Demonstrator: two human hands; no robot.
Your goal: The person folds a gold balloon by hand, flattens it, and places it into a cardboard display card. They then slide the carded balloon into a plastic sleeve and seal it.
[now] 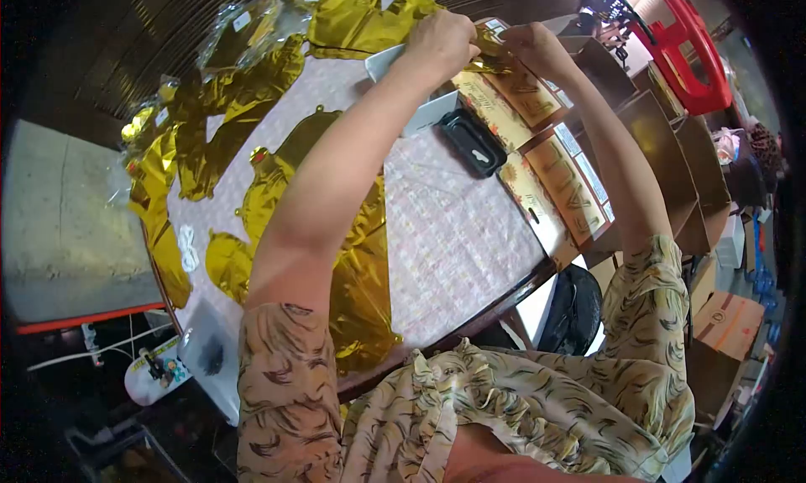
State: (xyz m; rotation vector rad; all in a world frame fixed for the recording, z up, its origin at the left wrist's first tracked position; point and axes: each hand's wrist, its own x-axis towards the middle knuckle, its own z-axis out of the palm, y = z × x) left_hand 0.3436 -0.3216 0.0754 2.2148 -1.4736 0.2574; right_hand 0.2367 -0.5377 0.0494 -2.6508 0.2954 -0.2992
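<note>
At the far side of the table, my left hand [442, 44] and my right hand [539, 50] are both closed on a shiny gold foil balloon [494, 53], stretched between them. Much of that balloon is hidden by the fingers. Beyond my left hand lies another flat gold foil balloon [357, 21]. Below my left wrist stands a white box [434, 113], partly covered by my forearm. Several more flat gold foil balloons [361, 273] lie under and beside my left arm.
A black plastic tray [474, 143] lies by printed cardboard boxes [562, 185] along the right edge. Open brown cartons [663, 147] and a red plastic frame [693, 59] stand farther right. Clear-wrapped foil packs [239, 29] and white string [187, 248] are on the left side.
</note>
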